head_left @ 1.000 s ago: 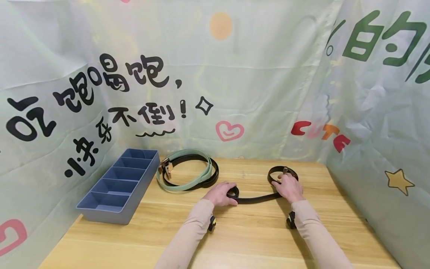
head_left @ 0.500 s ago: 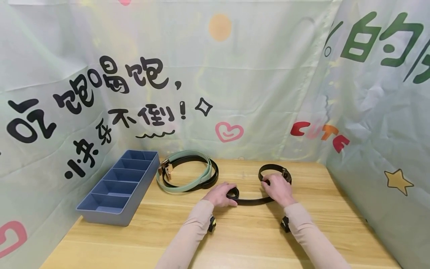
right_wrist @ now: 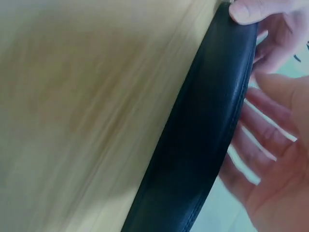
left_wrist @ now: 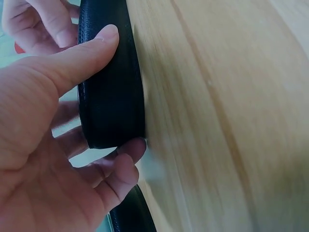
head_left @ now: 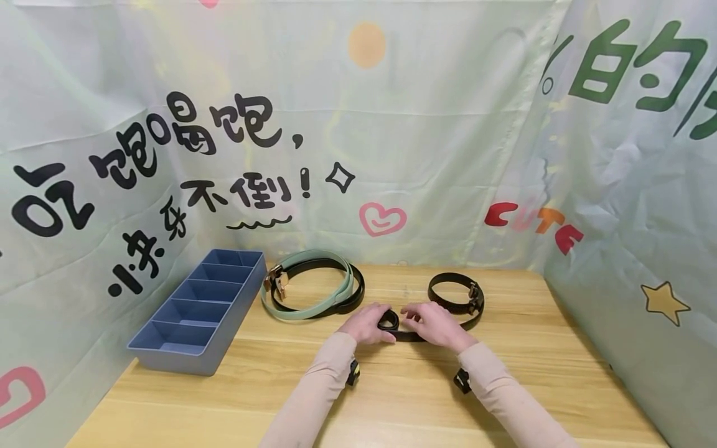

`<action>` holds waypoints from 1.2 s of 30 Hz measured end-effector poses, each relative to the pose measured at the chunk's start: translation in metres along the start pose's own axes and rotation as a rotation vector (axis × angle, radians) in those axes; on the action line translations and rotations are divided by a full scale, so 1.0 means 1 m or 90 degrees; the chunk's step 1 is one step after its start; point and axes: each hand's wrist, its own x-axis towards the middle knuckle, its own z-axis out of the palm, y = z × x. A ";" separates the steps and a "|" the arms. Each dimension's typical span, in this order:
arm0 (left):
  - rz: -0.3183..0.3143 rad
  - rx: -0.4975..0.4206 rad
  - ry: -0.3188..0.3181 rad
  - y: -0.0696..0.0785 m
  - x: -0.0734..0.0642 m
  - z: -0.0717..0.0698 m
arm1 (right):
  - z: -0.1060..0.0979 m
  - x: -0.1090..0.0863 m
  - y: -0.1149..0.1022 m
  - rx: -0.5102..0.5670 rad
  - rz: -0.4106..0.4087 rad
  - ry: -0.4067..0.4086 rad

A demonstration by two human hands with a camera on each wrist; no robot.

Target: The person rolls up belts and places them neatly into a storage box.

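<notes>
A black belt lies on the wooden table, its buckle end curled in a loop at the right. My left hand grips the belt's rolled end; in the left wrist view thumb and fingers curl round this roll. My right hand lies on the strap right beside the roll. In the right wrist view its straight fingers stand behind the black strap, touching it without a pinch.
A blue tray with several compartments stands at the left. A green belt and another black belt lie coiled together behind my left hand. Printed fabric walls close in the table at the back and both sides.
My right hand slid left along the strap, from the buckle loop to just beside my left hand. The loop drifted slightly left. The left hand stayed on the roll.
</notes>
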 end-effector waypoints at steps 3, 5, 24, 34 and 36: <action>0.002 0.000 0.003 0.000 0.000 0.000 | 0.003 0.000 -0.002 0.022 -0.059 -0.031; 0.008 0.001 0.004 0.000 0.001 0.000 | 0.005 0.000 -0.002 0.030 -0.093 -0.048; 0.012 -0.012 -0.049 0.000 -0.002 -0.004 | 0.009 -0.003 -0.006 -0.059 -0.162 -0.060; 0.007 -0.027 0.010 0.002 0.000 -0.002 | 0.014 -0.001 -0.007 -0.043 -0.158 -0.021; 0.007 -0.031 0.023 0.001 0.001 -0.002 | 0.014 -0.002 -0.007 -0.041 -0.162 -0.023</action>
